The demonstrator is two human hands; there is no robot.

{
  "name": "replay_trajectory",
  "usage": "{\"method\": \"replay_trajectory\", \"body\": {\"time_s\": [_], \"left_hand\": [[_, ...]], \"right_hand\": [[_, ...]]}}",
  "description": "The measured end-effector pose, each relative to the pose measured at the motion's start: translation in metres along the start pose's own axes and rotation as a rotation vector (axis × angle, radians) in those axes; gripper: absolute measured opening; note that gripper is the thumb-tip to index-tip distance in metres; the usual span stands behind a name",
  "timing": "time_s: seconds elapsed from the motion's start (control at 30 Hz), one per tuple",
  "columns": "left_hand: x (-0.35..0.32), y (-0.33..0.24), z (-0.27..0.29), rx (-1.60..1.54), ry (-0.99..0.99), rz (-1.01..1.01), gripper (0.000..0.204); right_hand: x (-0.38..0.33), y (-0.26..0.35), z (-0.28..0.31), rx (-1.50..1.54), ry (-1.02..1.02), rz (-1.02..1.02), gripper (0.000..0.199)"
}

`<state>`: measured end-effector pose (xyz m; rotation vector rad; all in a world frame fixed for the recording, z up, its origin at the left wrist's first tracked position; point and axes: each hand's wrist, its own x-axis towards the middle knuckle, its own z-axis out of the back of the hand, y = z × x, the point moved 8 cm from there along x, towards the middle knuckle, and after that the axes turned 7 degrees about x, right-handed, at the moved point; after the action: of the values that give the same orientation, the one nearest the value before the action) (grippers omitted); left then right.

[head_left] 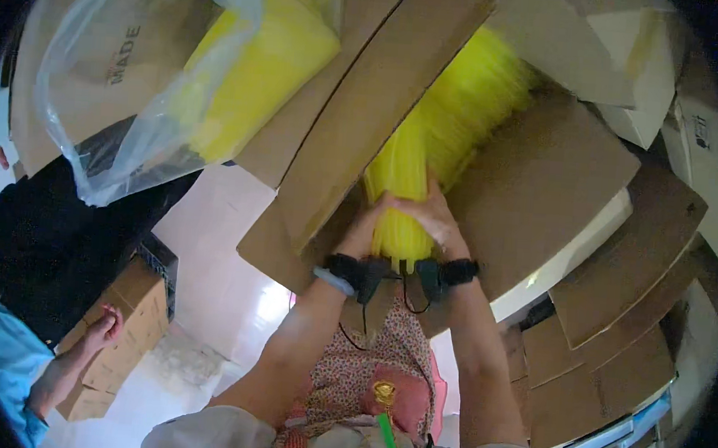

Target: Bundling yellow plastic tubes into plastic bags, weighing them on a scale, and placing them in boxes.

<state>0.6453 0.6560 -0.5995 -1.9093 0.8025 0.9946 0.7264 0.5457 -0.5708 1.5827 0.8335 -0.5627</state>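
Overhead, open cardboard boxes crowd around me, and a bundle of yellow strands sticks out of one. My left hand and right hand clasp its near end; pulling it free looks next, needing firm grip.

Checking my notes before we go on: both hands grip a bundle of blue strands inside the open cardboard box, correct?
Not quite. The bundle of strands is yellow, not blue. The head view shows the left hand and right hand closed around its lower end, inside the open cardboard box.
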Motion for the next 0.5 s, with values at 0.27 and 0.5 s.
{"method": "replay_trajectory", "body": {"time_s": [0.27,0.5], "left_hand": [[-0.075,-0.050,-0.083,0.275,0.144,-0.070,0.057],[-0.177,-0.103,-0.163,0.278,0.285,-0.332,0.092]], "right_hand": [[-0.087,0.025,0.015,0.376,0.178,0.000,0.079],[-0.225,0.105,0.023,0.364,-0.113,0.238,0.075]]}}
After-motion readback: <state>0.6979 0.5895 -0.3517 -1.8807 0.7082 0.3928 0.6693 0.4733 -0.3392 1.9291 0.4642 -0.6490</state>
